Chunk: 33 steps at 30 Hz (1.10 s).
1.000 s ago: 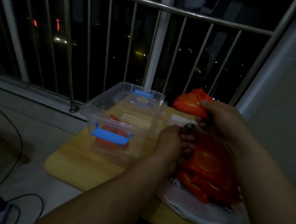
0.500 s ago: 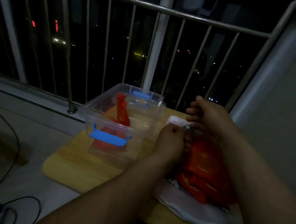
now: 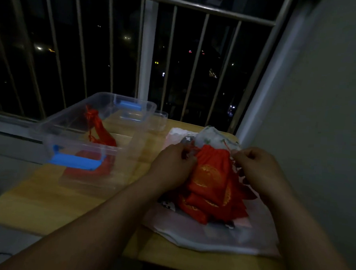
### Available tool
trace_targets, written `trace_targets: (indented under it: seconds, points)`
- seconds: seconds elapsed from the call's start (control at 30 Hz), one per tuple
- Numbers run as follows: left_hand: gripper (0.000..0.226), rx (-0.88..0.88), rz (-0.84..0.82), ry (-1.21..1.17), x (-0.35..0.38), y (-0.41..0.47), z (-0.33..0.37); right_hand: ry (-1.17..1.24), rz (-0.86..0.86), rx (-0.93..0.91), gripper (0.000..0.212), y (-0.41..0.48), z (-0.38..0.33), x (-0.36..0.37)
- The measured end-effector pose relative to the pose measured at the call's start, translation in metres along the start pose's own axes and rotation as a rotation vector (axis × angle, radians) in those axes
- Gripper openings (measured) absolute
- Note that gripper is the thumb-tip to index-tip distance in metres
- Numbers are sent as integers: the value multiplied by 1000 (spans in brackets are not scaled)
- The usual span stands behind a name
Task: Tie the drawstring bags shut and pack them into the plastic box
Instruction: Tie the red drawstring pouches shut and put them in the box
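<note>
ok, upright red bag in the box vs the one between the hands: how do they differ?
Neck: the boxed bag is cinched tight; the held bag has its mouth spread wide.
Place: boxed bag leans upright in the plastic box; held bag lies on the pile.
Contact: no hand touches the boxed bag; left hand and right hand pinch the held bag's top corners.
Both are red fabric.

At a wooden table [image 3: 45, 202] by a railing [image 3: 147, 50], the left hand [image 3: 172, 162] and right hand [image 3: 257, 167] pinch opposite sides of the mouth of a red drawstring bag [image 3: 210, 169], which tops a pile of red bags [image 3: 208, 204] on a white plastic sheet [image 3: 219, 238]. To their left stands the open clear plastic box [image 3: 126, 165] with blue latches [image 3: 74, 161]; one tied bag [image 3: 102, 131] leans inside, neck up, with a flat red bag [image 3: 107, 169] lying on its floor
</note>
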State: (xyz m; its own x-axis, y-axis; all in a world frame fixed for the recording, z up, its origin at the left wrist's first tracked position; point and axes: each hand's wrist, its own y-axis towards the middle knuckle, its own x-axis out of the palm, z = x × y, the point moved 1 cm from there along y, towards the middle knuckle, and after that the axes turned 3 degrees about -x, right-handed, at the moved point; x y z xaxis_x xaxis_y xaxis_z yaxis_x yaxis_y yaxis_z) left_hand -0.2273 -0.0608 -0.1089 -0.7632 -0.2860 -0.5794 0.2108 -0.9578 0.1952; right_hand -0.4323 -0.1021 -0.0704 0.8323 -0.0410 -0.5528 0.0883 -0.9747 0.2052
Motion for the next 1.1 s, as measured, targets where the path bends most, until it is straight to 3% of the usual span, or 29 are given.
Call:
trace_targets:
  seconds: [0.07, 0.2, 0.23, 0.37, 0.43, 0.5, 0.57, 0.67, 0.8, 0.93, 1.1]
  points:
    - [29, -7, -35, 2, 1, 0, 2, 14, -108, 62, 48, 0, 5, 3]
    - [19, 20, -18, 49, 8, -1, 2, 32, -138, -27, 7, 0, 6, 15]
    - [14, 28, 5, 45, 9, -1, 2, 34, -128, -51, 6, 1, 7, 17]
    - [4, 42, 51, -175, 4, -6, 10, 92, -115, -154, 16, 0, 2, 21]
    - [11, -19, 48, -334, -2, -9, 17, 142, -109, -192, 24, -3, -3, 20]
    - [13, -98, 27, -491, -6, -13, 22, 223, -129, -141, 31, -6, -8, 20]
    - [14, -154, 2, -621, -9, -14, 25, 299, -152, -60, 11, -7, -11, 20]
    - [17, -185, -14, -739, -10, -17, 27, 365, -210, 14, 22, -9, -14, 22]
    - [25, -231, -186, -933, -7, -20, 31, 455, -273, 63, 21, -11, -15, 26]
    - [35, -316, -148, -961, -6, -16, 26, 472, -274, 47, 19, -8, -13, 28]
    - [23, -260, -56, -844, -1, -11, 21, 629, -199, 84, 33, -3, -6, 39]
